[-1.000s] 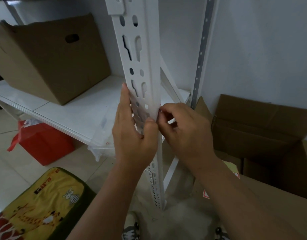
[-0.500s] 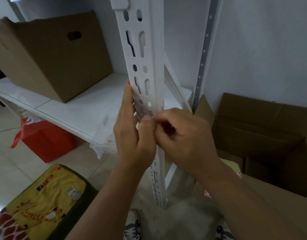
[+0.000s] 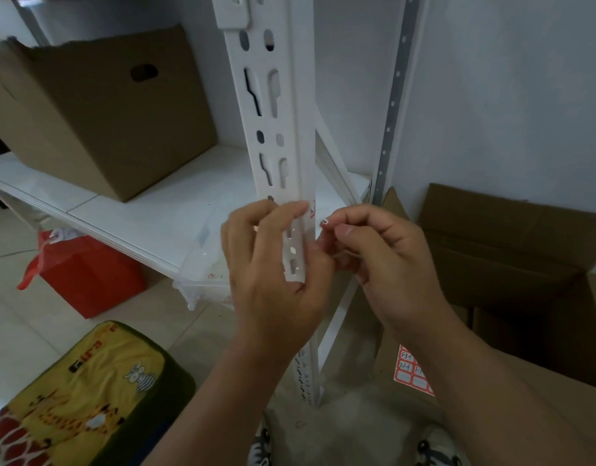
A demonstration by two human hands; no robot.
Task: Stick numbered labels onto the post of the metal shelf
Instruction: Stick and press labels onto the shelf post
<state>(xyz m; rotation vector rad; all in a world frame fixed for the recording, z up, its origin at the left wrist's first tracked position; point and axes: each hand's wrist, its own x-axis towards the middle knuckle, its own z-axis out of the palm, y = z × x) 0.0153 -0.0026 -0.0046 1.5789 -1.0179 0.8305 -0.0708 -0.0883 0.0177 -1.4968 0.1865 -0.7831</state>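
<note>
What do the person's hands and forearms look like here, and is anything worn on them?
Both the left hand and right hand are bare: no gloves, rings, watch or wristbands visible. Both forearms are uncovered to the frame edge, with no sleeves in view. Fingernails look short and unpainted.

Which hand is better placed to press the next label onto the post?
The right hand, probably. It pinches a small label at its fingertips, just beside the white post. The left hand wraps around the post's front, seemingly steadying it, and holds no label.
</note>
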